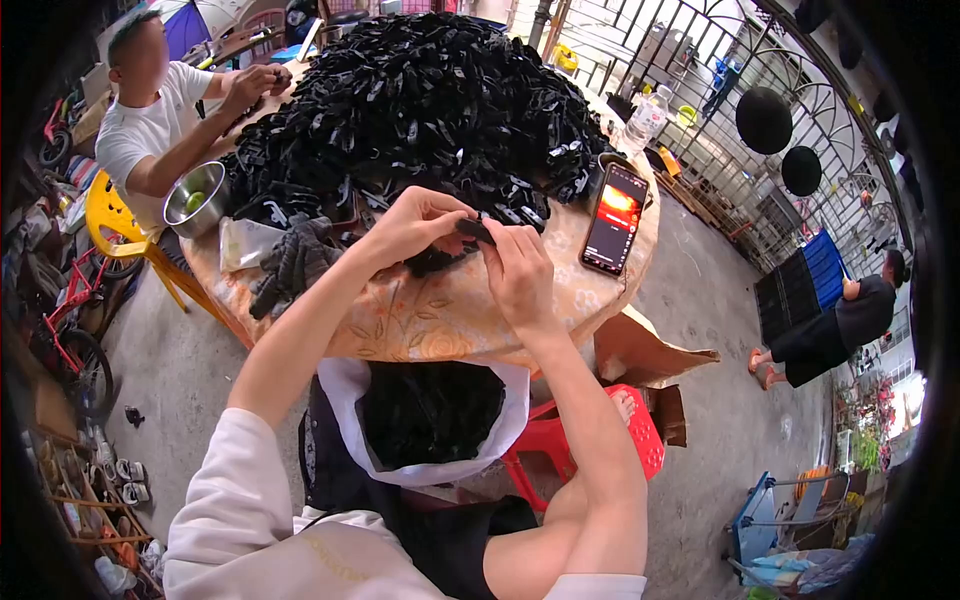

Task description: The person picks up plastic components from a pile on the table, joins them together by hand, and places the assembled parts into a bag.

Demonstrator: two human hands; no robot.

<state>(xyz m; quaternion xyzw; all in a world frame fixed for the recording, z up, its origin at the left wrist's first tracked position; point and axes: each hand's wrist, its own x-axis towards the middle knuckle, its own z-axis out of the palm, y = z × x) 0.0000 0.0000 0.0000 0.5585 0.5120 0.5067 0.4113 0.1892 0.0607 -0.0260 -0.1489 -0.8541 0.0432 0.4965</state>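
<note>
As the left hand [425, 222] and right hand [521, 270] work a black piece [474, 231], fingertips pinching it, steadiness seems needed next.

A flowered orange tablecloth [440, 335] covers the tabletop [578, 300]. A broad heap of small black pieces [420, 110] dominates it. Near its left edge lie dark grey knitted gloves [297, 258] beside a clear plastic packet [248, 244] and a metal bowl [210, 217]; toward the right stand a tilted smartphone [615, 218] and a clear bottle [650, 117].

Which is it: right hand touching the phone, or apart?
Apart: the head view plainly shows patterned tablecloth between the right hand and the phone.
</note>
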